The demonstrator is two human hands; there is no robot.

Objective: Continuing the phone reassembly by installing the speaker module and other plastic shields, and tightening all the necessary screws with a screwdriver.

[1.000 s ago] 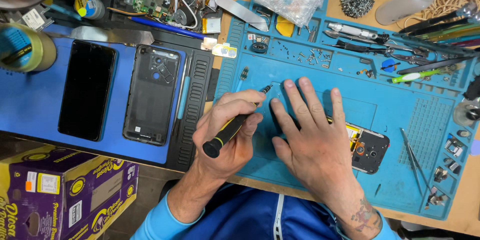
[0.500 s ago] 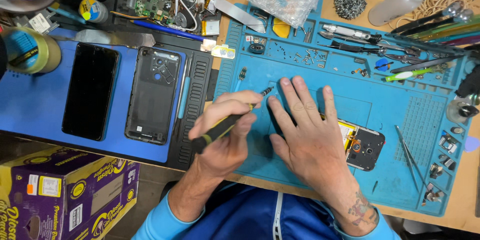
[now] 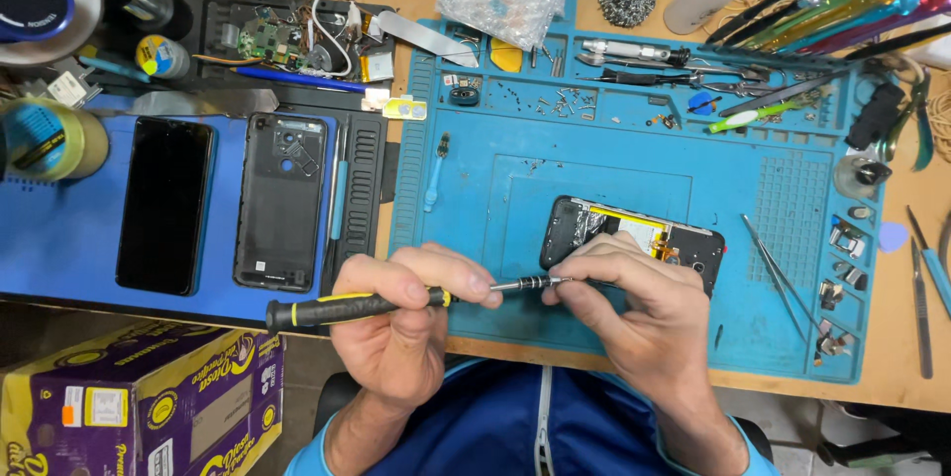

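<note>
Head view — left hand [image 3: 396,322] closed around a yellow-and-black-handled precision screwdriver [image 3: 396,302], held level near the front edge of the blue silicone work mat [image 3: 594,154]. Right hand [image 3: 634,308] pinched shut on the thin metal bit end of that same tool, fingertips [image 3: 557,276] just beside the opened black phone body with yellow-taped battery [image 3: 634,238], which lies flat right of the mat's middle, partly under the right hand.

Possible trouble: bit slipping out of the pinch and dropping off the front edge of the surface; tip skidding onto the exposed battery and scratching or puncturing it, judging by how close they sit; a nudge from the right wrist pushing the phone body askew.

Edges and room: bare mat to the left of the phone body and toward the mat's far side, up to the shallow trays of loose tiny screws [image 3: 565,100] — easily scattered by a sweeping sleeve. Thin metal tweezers [image 3: 773,273] close on the right, narrowing that side. Well off to the left, black phone back cover [image 3: 280,201] and dark phone screen panel [image 3: 164,205] on a blue pad, apart from both hands. Little space between hands and front edge.
</note>
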